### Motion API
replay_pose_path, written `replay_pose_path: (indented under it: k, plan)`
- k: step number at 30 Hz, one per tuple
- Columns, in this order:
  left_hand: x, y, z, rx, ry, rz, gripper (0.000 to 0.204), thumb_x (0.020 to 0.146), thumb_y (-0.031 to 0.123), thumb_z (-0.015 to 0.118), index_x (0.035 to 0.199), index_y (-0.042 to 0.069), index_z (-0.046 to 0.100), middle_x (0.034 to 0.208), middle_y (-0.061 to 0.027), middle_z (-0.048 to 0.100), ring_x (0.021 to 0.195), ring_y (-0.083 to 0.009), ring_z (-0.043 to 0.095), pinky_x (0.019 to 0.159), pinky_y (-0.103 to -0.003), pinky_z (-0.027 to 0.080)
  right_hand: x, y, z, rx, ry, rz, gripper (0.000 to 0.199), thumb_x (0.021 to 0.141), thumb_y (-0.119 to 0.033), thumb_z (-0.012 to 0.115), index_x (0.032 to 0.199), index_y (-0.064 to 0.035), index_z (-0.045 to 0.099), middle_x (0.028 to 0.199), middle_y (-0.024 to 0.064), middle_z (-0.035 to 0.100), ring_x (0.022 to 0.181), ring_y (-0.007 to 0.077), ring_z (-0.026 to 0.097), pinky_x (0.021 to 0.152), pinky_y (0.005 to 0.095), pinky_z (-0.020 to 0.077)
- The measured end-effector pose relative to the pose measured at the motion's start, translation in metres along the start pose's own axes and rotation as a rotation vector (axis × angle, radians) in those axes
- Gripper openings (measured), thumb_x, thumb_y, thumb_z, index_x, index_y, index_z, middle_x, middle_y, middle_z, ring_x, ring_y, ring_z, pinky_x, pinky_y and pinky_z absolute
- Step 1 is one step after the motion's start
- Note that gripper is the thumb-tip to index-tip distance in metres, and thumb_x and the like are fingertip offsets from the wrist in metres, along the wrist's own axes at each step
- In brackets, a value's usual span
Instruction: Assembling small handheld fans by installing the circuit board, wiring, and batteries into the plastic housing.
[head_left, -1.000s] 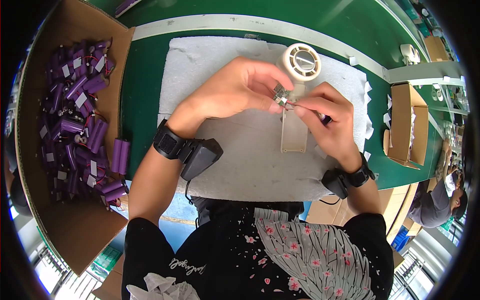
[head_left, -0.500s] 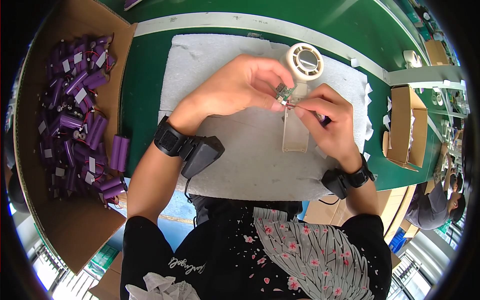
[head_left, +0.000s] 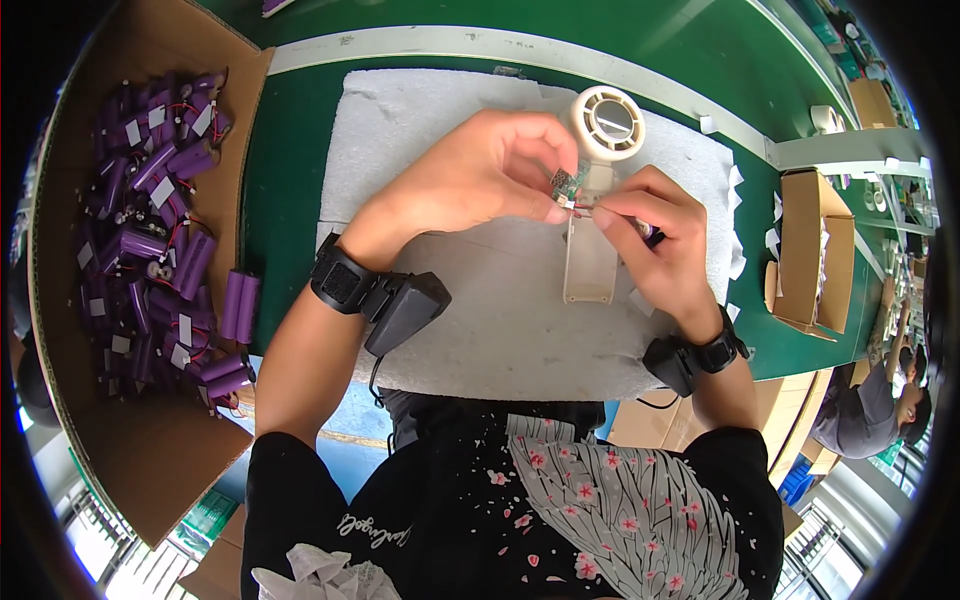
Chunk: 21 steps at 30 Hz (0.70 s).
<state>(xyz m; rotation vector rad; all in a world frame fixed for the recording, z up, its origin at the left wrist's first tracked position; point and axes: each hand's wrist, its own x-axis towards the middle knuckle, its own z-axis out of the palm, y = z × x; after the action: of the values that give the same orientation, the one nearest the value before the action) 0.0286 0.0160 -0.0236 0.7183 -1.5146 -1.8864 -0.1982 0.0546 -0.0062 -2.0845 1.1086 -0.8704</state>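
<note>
My left hand [head_left: 470, 175] is closed, pinching a small green circuit board [head_left: 565, 186] by its edges. A white plug sits at the board's lower edge, with thin red and dark wires [head_left: 582, 210] running from it toward my right hand [head_left: 662, 230]. That hand's thumb and forefinger pinch the wires close to the plug. Under its curled fingers shows part of a purple battery pack [head_left: 653, 238], mostly hidden. Beneath both hands lies a cream handheld fan [head_left: 608, 122], its round head toward the far side and its open handle shell [head_left: 590, 270] toward me.
A grey foam mat [head_left: 470, 330] covers the green bench. At left stands a large cardboard box [head_left: 140, 440] of purple battery packs, with one pack [head_left: 239, 305] beside its wall. A smaller open carton [head_left: 800, 250] stands at right. A person in grey sits far right.
Both hands keep their grip. The board has tilted slightly, and the right fingertips have shifted a little along the wires; the fan has barely moved.
</note>
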Motion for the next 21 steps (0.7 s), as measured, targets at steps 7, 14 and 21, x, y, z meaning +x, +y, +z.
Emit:
replay_pose_path:
  k: [7, 14, 21]
  plan:
    - [-0.0001, 0.0007, 0.0021, -0.041, 0.001, -0.008, 0.029, 0.074, -0.007, 0.071, 0.096, 0.003, 0.055, 0.091, -0.0047, 0.064, 0.082, -0.0137, 0.066, 0.078, -0.027, 0.053, -0.0003, -0.0001, 0.0001, 0.004, 0.010, 0.024, 0.007, 0.081, 0.001, 0.067, 0.087, 0.0001, 0.069, 0.079, 0.0057, 0.060, 0.063, 0.0114, 0.053, 0.055, 0.0234, 0.0395]
    - [-0.0001, 0.0003, 0.0021, -0.013, -0.016, 0.001, 0.029, 0.076, -0.009, 0.071, 0.095, 0.004, 0.053, 0.092, -0.0043, 0.064, 0.084, -0.0119, 0.065, 0.077, -0.025, 0.054, -0.0005, 0.0004, 0.0006, 0.011, 0.020, 0.028, 0.007, 0.081, 0.001, 0.068, 0.088, 0.0003, 0.069, 0.079, 0.0059, 0.060, 0.063, 0.0112, 0.052, 0.055, 0.0235, 0.0384]
    - [-0.0002, 0.0007, 0.0034, -0.010, -0.007, 0.000, 0.030, 0.075, -0.009, 0.072, 0.094, 0.004, 0.052, 0.090, -0.0035, 0.063, 0.082, -0.0108, 0.064, 0.076, -0.025, 0.054, -0.0003, 0.0023, 0.0013, 0.033, 0.027, 0.027, 0.007, 0.081, 0.001, 0.068, 0.088, 0.0004, 0.069, 0.079, 0.0056, 0.060, 0.063, 0.0112, 0.052, 0.056, 0.0237, 0.0379]
